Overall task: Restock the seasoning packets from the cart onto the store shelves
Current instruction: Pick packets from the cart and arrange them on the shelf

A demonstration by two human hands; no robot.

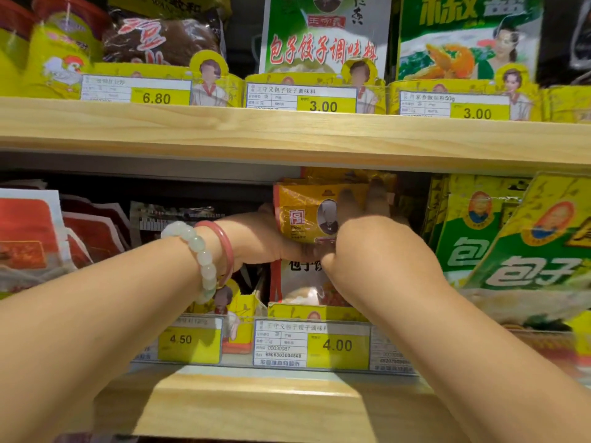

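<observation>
A stack of orange-yellow seasoning packets [303, 212] stands upright in the middle slot of the lower shelf [256, 407], above the 4.00 price tag [311, 345]. My left hand [262, 238], with a bead bracelet and a pink bangle at the wrist, grips the stack's left side. My right hand [374, 238] grips its right side, fingers over the front and top of the packets. The lower part of the front packet shows between my hands. The cart is out of view.
Green and yellow packets [511, 238] lean at the right of the lower shelf. Red packets [48, 235] lie at the left. The upper wooden shelf [287, 135] hangs close above the stack and carries green packets [326, 36] behind yellow holders with price tags.
</observation>
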